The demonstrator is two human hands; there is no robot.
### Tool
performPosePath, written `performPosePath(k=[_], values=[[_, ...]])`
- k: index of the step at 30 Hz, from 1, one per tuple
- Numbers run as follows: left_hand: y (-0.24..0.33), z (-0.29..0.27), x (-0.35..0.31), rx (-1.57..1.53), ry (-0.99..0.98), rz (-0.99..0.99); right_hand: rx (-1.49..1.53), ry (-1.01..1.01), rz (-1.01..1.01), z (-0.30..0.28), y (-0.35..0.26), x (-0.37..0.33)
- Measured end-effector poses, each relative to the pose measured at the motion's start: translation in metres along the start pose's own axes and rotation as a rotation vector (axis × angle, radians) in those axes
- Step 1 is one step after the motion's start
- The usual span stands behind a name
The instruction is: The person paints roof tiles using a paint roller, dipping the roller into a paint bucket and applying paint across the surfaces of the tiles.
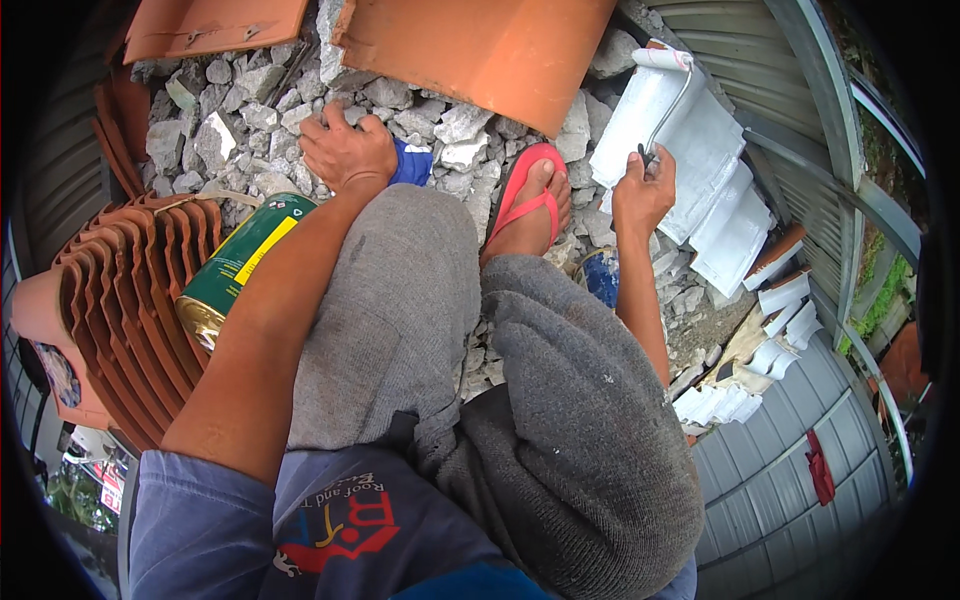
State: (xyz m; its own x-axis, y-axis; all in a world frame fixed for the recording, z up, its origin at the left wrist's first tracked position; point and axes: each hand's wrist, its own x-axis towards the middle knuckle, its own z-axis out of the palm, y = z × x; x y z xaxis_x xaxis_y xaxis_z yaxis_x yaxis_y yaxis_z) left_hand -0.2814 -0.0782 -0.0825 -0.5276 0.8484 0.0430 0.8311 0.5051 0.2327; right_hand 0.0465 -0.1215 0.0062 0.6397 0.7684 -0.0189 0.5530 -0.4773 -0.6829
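My right hand (643,195) is closed round the handle of a paint roller (662,60). Its white sleeve lies against the upper edge of a row of overlapping roof tiles (665,140) coated in wet-looking white. On the left, my left hand (345,150) leans on broken grey rubble (260,115), fingers bent and apart. A blue piece (412,163), perhaps cloth, shows beside its wrist; whether the palm touches it is hidden. A green metal can (250,255) lies tilted beside my left forearm. Close to my right forearm, a blue paint-marked can (601,275) is partly covered by my knee.
Stacked orange roof tiles (130,300) stand at the left. Large loose orange tiles (480,55) lie over the rubble ahead. My foot in a red flip-flop (527,200) rests on the stones. Metal rails (830,100) and grey roofing (790,470) border the right, with a red cloth (820,467).
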Motion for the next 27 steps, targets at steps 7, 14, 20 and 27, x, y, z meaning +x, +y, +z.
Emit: performPosePath(k=[7, 14, 20, 27], values=[[0.0, -0.008, 0.002, 0.031, -0.036, -0.014, -0.202, -0.161, -0.012, -0.049, -0.015, 0.008], [-0.006, 0.001, 0.001, 0.033, -0.025, -0.013, -0.55, -0.494, 0.067, -0.086, -0.056, 0.081], [-0.001, -0.001, 0.001, 0.023, -0.005, 0.006, -0.842, -0.623, -0.075, -0.082, -0.122, 0.167], [0.0, -0.004, 0.001, 0.028, -0.026, -0.014, -0.996, -0.715, -0.101, -0.063, -0.124, 0.199]])
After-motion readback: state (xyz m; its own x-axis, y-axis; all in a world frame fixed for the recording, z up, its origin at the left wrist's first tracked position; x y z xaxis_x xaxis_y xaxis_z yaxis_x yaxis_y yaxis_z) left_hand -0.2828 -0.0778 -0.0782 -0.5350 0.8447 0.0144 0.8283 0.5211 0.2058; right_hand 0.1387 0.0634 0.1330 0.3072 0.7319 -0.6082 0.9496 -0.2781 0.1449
